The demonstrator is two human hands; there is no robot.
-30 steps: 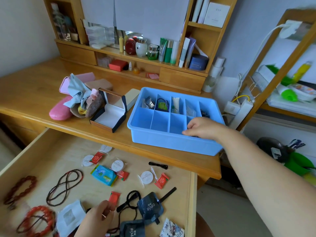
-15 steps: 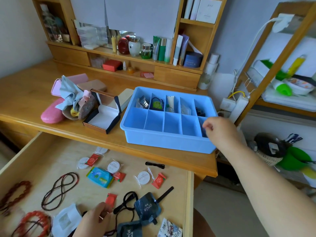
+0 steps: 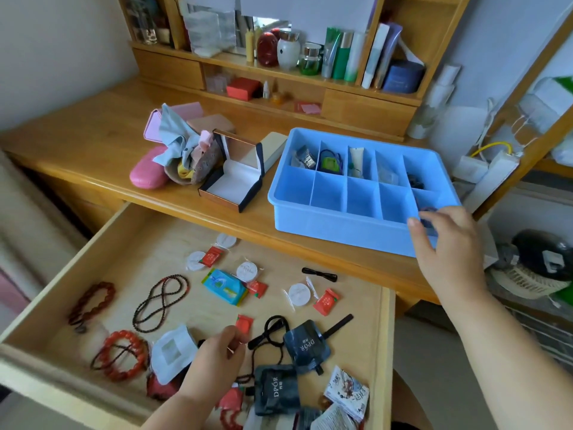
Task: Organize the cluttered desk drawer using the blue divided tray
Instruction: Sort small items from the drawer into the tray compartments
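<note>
While the blue divided tray sits on the counter above the open drawer, we judge what is left in it as light, flat and slippery, best pinched by an edge. Our left hand curls over a small red packet; our right hand pinches something small and dark at the tray's near-right compartment.

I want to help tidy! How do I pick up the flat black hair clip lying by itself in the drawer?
Pinch the black hair clip across its thin middle, coming straight down from above. It lies flat on the drawer floor with bare wood around it, so a two-finger grip over its narrow waist fits.
</note>
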